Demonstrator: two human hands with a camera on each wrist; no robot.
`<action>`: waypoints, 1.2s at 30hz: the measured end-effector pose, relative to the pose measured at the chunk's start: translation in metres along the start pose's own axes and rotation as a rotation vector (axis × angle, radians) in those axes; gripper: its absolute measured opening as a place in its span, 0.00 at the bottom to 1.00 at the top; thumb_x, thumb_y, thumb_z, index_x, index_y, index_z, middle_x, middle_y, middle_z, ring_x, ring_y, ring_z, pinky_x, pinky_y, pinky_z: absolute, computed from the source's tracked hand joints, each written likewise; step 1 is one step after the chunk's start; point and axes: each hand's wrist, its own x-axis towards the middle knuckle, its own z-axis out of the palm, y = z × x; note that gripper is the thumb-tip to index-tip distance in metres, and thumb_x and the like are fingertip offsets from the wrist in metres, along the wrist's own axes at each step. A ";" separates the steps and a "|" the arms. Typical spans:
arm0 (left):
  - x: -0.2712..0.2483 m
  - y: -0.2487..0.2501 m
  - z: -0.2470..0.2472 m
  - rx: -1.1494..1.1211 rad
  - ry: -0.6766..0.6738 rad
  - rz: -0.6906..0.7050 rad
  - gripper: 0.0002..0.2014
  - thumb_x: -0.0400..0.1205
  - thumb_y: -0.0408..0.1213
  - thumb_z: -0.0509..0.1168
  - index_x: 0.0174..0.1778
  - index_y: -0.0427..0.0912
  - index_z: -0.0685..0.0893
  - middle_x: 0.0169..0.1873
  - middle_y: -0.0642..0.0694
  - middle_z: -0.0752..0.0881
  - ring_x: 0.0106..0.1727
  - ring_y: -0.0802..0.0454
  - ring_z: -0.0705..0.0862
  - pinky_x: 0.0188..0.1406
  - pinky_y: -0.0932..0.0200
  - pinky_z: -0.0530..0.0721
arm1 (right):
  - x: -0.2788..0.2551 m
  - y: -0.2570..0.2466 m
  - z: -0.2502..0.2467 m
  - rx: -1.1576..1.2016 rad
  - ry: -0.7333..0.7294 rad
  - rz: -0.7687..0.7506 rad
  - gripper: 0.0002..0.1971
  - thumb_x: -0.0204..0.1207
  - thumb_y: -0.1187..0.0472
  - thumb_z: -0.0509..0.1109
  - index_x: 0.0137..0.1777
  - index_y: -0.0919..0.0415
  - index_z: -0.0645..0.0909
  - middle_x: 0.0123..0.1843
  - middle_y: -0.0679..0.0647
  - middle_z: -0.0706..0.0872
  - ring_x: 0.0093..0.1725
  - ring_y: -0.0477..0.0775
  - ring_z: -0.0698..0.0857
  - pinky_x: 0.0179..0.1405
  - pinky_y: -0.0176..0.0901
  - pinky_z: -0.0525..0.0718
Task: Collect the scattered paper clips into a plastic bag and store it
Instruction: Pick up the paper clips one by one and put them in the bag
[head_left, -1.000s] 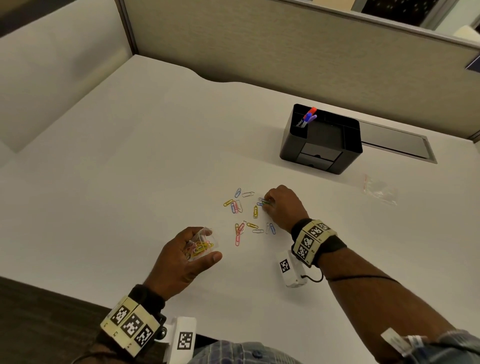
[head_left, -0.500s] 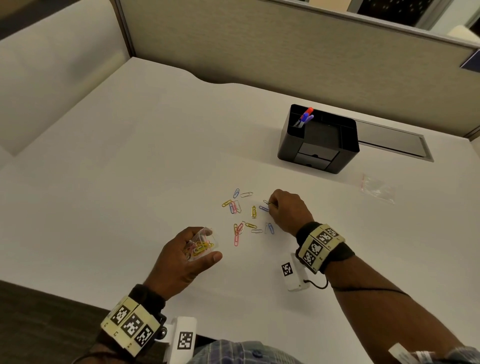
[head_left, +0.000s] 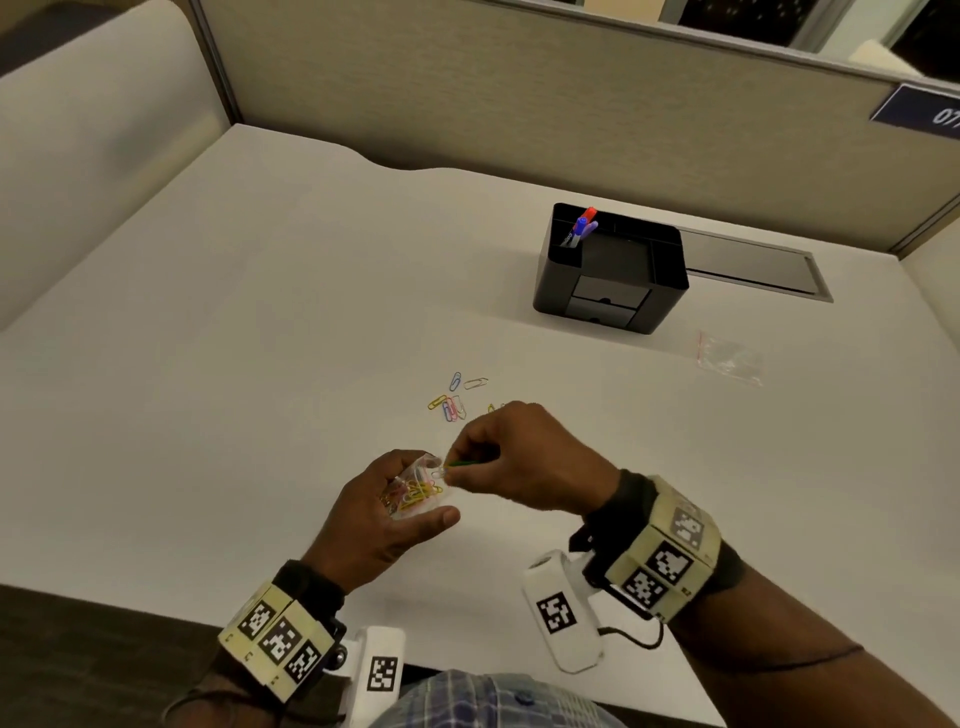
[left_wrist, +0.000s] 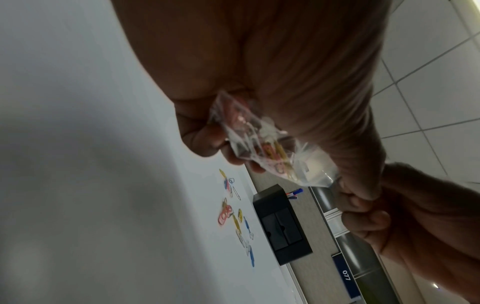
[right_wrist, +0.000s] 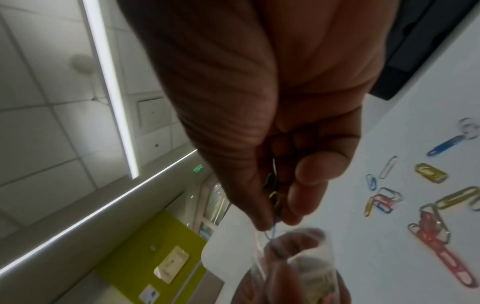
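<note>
My left hand (head_left: 395, 512) grips a small clear plastic bag (head_left: 413, 491) (left_wrist: 270, 148) that holds several coloured paper clips. My right hand (head_left: 511, 457) pinches a few paper clips (head_left: 467, 462) (right_wrist: 272, 191), green, yellow and blue, right at the bag's mouth (right_wrist: 293, 242). Several loose paper clips (head_left: 452, 402) (left_wrist: 236, 216) (right_wrist: 405, 197) lie scattered on the white desk (head_left: 260, 364) just beyond my hands; my right hand hides some of them in the head view.
A black desk organiser (head_left: 613, 270) with drawers and pens (head_left: 584, 228) stands at the back right. A second clear bag (head_left: 730, 358) lies flat to its right. Grey partition walls (head_left: 519, 104) close off the desk behind; a cable slot (head_left: 753, 262) sits beside the organiser.
My right hand has come back from the scattered clips to the bag with clips pinched in its fingers. My left hand has kept the bag in about the same place.
</note>
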 end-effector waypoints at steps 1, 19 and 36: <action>0.000 0.002 0.002 0.001 -0.002 0.012 0.34 0.59 0.66 0.73 0.57 0.52 0.80 0.48 0.52 0.86 0.48 0.60 0.86 0.39 0.73 0.82 | 0.001 -0.003 0.004 -0.023 -0.016 0.001 0.09 0.75 0.53 0.74 0.50 0.55 0.89 0.42 0.47 0.91 0.36 0.42 0.86 0.35 0.29 0.80; -0.013 0.002 -0.004 -0.014 0.048 -0.011 0.34 0.57 0.66 0.74 0.56 0.56 0.80 0.54 0.55 0.85 0.54 0.64 0.83 0.43 0.75 0.81 | 0.043 0.116 -0.007 -0.337 0.326 0.288 0.14 0.81 0.65 0.62 0.65 0.60 0.80 0.63 0.58 0.84 0.62 0.58 0.81 0.62 0.45 0.77; -0.020 -0.004 -0.007 -0.005 0.076 -0.071 0.40 0.54 0.74 0.70 0.57 0.55 0.80 0.54 0.56 0.84 0.54 0.59 0.84 0.43 0.75 0.82 | 0.065 0.116 0.014 -0.402 0.246 0.120 0.09 0.80 0.59 0.67 0.55 0.59 0.85 0.56 0.57 0.81 0.55 0.57 0.81 0.52 0.42 0.77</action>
